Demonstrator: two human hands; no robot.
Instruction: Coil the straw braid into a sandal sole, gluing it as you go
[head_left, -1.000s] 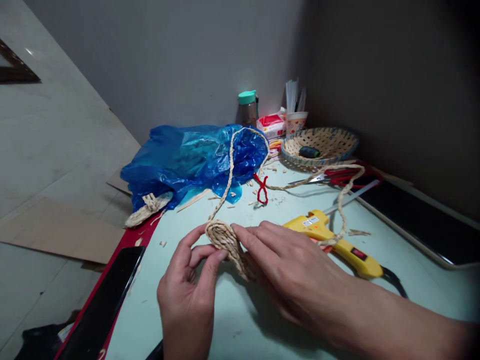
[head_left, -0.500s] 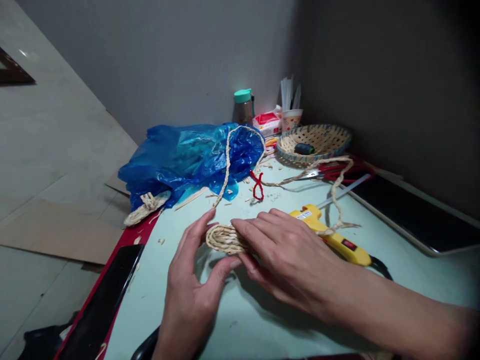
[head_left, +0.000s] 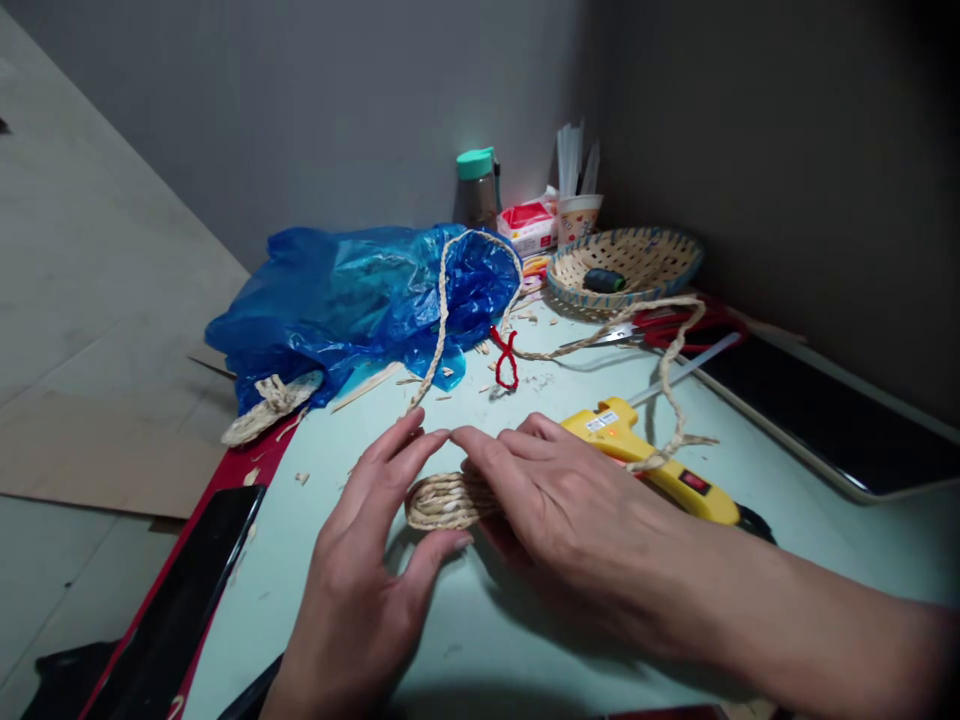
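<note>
Inward from the near edge of the counter (head_left: 480, 640), the right hand (head_left: 570, 500) pinches one end of the coiled braid (head_left: 444, 502) while the left hand (head_left: 364, 565) is spread around the other, so a slackened right-hand grip could let its layers spring loose.

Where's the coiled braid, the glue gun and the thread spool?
Coiled braid (head_left: 444, 502): head view, on its exposed coils.
Glue gun (head_left: 634, 441): head view, on its yellow body.
Thread spool (head_left: 602, 280): head view, on its dark side.
</note>
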